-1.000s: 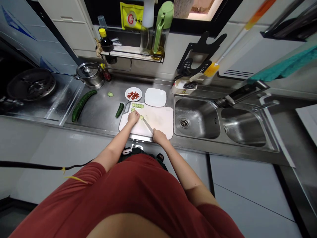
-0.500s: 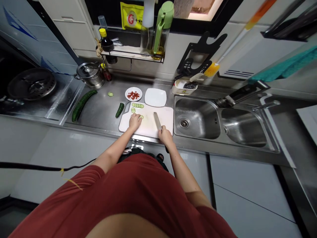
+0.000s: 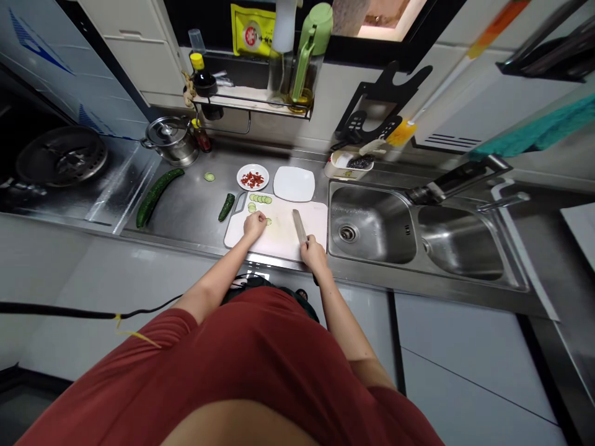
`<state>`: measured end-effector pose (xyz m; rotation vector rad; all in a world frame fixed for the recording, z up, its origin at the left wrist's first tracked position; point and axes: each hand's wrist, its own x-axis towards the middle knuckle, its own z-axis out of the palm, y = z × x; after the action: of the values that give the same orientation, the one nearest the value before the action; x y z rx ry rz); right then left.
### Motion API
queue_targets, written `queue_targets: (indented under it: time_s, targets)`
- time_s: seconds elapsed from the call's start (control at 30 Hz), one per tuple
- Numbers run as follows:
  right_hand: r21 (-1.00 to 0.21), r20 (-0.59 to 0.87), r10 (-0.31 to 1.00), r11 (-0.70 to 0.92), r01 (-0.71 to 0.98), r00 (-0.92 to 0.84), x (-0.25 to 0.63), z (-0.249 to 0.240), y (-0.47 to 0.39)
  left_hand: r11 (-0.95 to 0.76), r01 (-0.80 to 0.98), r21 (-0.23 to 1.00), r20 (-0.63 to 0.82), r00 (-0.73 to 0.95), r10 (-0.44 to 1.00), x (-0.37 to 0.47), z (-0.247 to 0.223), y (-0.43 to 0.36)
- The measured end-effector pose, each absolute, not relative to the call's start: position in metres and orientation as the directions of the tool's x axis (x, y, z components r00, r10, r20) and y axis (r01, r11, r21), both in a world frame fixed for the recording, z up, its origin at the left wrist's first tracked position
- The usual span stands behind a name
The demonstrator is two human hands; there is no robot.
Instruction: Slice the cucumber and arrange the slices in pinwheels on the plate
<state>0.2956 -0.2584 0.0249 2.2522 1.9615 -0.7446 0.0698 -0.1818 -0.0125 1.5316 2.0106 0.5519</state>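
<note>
Cutting up a pale-green round cucumber slice [image 3: 269,221], lying mid-board on the white rectangular cutting board [image 3: 283,244], seems in hand; next calls for steadying it. The left hand [image 3: 255,227] bends beside it, fingertips bunched, pinch unclear; the right hand [image 3: 314,254] wraps the silver-bladed knife [image 3: 299,225], angled far-left.

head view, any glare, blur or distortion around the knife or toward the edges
In the head view, the knife, left hand and right hand look fairly sharp, though small; also in the head view, pale highlights glint on the sink, the pan sits in a dark area, and at the head view's right edge the cloth looks smeared and stretched.
</note>
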Motion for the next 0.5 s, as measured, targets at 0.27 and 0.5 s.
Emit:
queue_targets:
  time_s: [0.27, 0.5]
  targets:
    - [-0.264, -0.408, 0.912, -0.175, 0.948, 0.055, 0.294, 0.025, -0.256, 0.338, 0.712, 0.615, -0.14, -0.323, 0.936, 0.049, -0.009, -0.173]
    - [-0.209, -0.433, 0.899, -0.166, 0.964, 0.061, 0.291, 0.029, -0.253, 0.362, 0.749, 0.554, -0.068, -0.393, 0.917, 0.031, -0.008, -0.166]
